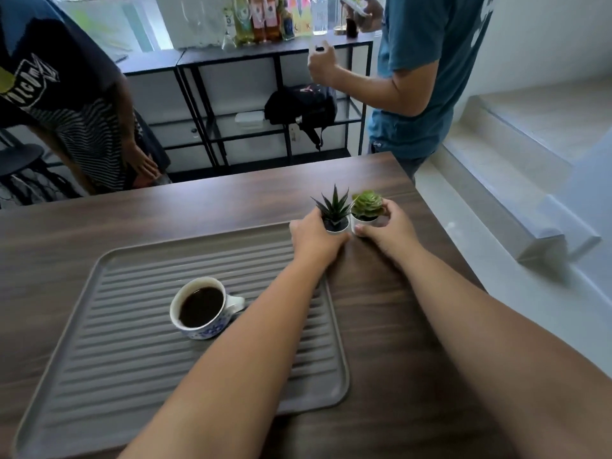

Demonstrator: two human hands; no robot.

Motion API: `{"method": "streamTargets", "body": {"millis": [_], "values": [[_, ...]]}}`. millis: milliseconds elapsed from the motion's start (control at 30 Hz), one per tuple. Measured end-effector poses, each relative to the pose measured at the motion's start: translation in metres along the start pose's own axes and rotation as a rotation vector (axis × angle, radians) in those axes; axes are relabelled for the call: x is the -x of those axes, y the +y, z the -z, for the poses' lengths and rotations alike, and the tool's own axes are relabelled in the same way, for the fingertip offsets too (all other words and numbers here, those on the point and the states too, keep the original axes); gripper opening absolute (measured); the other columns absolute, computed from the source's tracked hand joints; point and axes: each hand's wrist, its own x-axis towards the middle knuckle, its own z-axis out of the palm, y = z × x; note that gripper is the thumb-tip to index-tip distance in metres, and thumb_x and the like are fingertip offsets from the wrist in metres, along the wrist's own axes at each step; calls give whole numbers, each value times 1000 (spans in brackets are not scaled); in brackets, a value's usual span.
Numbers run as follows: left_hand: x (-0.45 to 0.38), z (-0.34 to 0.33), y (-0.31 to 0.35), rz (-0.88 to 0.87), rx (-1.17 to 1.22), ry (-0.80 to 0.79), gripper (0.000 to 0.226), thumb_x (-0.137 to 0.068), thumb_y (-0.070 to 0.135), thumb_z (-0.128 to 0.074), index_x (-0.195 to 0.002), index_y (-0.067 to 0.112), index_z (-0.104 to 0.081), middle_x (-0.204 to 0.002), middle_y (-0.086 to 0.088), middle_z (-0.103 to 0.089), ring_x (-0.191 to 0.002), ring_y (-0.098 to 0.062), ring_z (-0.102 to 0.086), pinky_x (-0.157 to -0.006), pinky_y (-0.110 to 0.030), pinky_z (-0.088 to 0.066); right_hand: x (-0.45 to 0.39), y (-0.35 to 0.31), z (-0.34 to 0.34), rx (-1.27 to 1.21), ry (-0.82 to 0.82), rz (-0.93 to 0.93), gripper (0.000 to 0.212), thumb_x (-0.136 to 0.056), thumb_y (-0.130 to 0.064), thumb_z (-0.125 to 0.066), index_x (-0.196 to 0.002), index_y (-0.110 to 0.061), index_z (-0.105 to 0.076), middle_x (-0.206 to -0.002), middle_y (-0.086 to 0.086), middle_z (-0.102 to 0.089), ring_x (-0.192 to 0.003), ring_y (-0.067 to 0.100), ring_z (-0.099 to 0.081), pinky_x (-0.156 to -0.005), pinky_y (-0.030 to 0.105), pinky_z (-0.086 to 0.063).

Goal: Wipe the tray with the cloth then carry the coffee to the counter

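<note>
Hands first: my left hand (314, 238) is wrapped around the white pot of a spiky dark plant (334, 208), and my right hand (389, 228) grips the white pot of a pale green rosette succulent (367, 204). The two pots sit just beside each other, near the far right part of the wooden table (381, 326), beyond the tray's far right corner. I cannot tell whether the pots rest on the wood or are lifted off it.

I see the grey ribbed tray (132, 376) lying flat on the table to my left, and the coffee cup (202, 308), white with a blue pattern and filled with dark coffee, stands on it near the middle, its handle pointing right. My left forearm crosses over the tray's right side, passing just beside the cup's handle. I see no cloth from here.

Across the table stand two other people: one in a dark printed shirt (43, 71) at the far left, one in a teal shirt (427, 61) at the far right with a phone held up. Behind them runs a black metal shelf unit (231, 58) with a row of bottles (265, 18) on top and a black bag (303, 106) on a lower shelf. To my right, pale steps (530, 144) lie close along the table's edge.
</note>
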Motion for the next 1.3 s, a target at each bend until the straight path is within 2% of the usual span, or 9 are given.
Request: {"method": "streamTargets", "body": {"millis": [100, 267, 467, 567, 667, 800, 1033, 1167, 1300], "values": [[-13, -4, 4, 20, 70, 28, 45, -65, 40, -77, -105, 26, -62, -99, 2, -66, -114, -25, -47, -89, -25, -41, -8, 2, 2, -1, 34, 6, 72, -60, -34, -82, -124, -23, -52, -120, -2, -62, -94, 19, -63, -91, 40, -51], [-54, -12, 24, 21, 143, 37, 46, -64, 33, -81, -105, 25, -63, -104, 2, -69, -113, -22, -56, -97, -35, -48, -42, -7, 13, -21, 116, 10, 64, -68, -29, -79, -124, -22, -51, -121, -1, -60, -103, 19, -58, -92, 33, -46], [-112, -35, 56, 79, 262, 14, 42, -73, 19, -78, -110, 19, -59, -113, 0, -67, -106, -17, -60, -83, -22, -41, -107, -21, 22, -32, 152, -16, 66, -68, -29, -78, -127, -21, -50, -121, -2, -61, -107, 18, -58, -95, 32, -45], [-137, -47, 62, 99, 252, 16, 41, -74, 18, -77, -110, 16, -57, -113, -2, -66, -106, -19, -60, -81, -23, -40, -136, -26, 21, -27, 130, -24, 64, -70, -27, -76, -128, -19, -50, -122, 0, -61, -110, 19, -56, -90, 26, -41], [-159, -58, 63, 106, 221, 14, 41, -74, 17, -76, -110, 13, -56, -113, -5, -65, -107, -21, -60, -83, -26, -44, -159, -27, 17, -31, 140, -25, 60, -70, -24, -74, -126, -19, -52, -119, 2, -62, -110, 22, -56, -95, 31, -44], [-180, -74, 63, 89, 168, 27, 45, -74, 21, -77, -112, 12, -55, -117, -6, -62, -109, -22, -58, -88, -29, -45, -178, -26, 10, -63, 149, -46, 58, -71, -22, -75, -125, -20, -53, -103, -2, -59, -106, 23, -58, -93, 32, -46], [-189, -84, 54, 38, 147, 40, 40, -75, 20, -76, -109, 12, -56, -113, -5, -63, -107, -22, -59, -86, -28, -46, -183, -17, 2, -44, 144, -64, 59, -72, -25, -75, -126, -20, -52, -118, 2, -63, -109, 22, -57, -88, 26, -41], [-190, -86, 50, 47, 109, 12, 52, -73, 24, -78, -118, 13, -53, -119, -4, -62, -114, -23, -57, -94, -33, -47, -181, -14, 3, -12, 130, -51, 63, -74, -24, -73, -132, -22, -48, -124, 2, -62, -114, 23, -55, -88, 23, -37], [-185, -76, 54, 14, 67, -11, 84, -70, 27, -80, -141, 13, -36, -133, -9, -47, -126, -24, -45, -104, -34, -40, -172, -14, 5, -40, 136, -38, 83, -75, -27, -73, -146, -24, -30, -133, 0, -56, -122, 18, -51, -94, 22, -34]]}}
